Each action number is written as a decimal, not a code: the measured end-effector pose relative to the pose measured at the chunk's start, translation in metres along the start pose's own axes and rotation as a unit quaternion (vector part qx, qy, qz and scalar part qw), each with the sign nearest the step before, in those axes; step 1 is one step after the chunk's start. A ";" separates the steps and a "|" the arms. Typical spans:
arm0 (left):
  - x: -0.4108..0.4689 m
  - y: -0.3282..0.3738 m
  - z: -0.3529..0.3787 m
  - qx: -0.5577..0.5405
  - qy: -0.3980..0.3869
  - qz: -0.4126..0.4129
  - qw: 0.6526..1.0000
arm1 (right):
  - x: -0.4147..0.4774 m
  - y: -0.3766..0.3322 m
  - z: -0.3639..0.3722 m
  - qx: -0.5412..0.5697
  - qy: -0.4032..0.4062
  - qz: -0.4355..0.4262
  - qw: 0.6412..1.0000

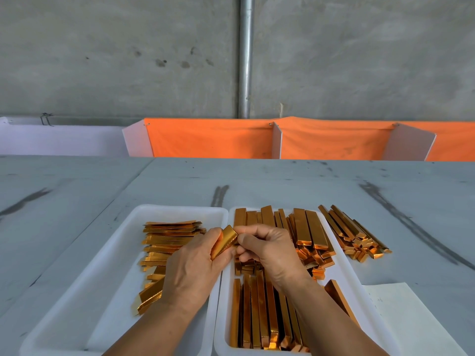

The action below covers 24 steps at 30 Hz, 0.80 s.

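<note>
Your left hand (191,265) curls round the gold box (225,241), and your right hand (267,250) pinches its far end. The box lies between them, long axis slanting away toward the right hand. The tray (345,272) of finished ones sits directly beneath that hand.

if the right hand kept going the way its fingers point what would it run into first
The right hand points left and pinches the end of the gold box. Going on, it would probably push that box straight into the left hand, which grips it.
</note>
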State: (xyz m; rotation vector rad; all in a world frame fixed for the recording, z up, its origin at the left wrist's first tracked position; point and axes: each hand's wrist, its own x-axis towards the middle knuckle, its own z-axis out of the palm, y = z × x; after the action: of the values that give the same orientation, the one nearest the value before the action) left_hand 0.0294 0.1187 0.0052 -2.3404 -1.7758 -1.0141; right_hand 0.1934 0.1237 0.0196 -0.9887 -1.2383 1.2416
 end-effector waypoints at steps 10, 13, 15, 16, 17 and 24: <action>0.000 0.001 0.001 0.039 -0.029 0.025 0.999 | 0.003 0.003 0.002 -0.044 0.040 0.005 0.998; -0.001 0.000 0.001 0.047 -0.035 0.032 0.998 | 0.004 0.004 0.000 -0.064 0.040 0.018 0.997; -0.001 -0.001 0.001 0.048 -0.032 0.036 0.998 | 0.004 0.004 -0.001 -0.075 0.035 0.020 0.996; -0.002 0.000 0.000 0.047 -0.030 0.036 0.998 | 0.004 0.004 -0.001 -0.078 0.034 0.018 0.996; -0.001 0.000 0.000 0.047 -0.028 0.037 0.998 | 0.004 0.004 0.000 -0.081 0.034 0.014 0.996; -0.001 0.003 -0.001 0.041 0.006 0.073 0.996 | 0.003 0.003 0.002 -0.111 0.038 0.007 0.993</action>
State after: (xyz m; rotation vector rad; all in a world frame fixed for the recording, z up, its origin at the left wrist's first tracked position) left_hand 0.0311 0.1164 0.0062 -2.3673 -1.5816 -0.9146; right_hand 0.1911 0.1268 0.0171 -1.1964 -1.3309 1.0836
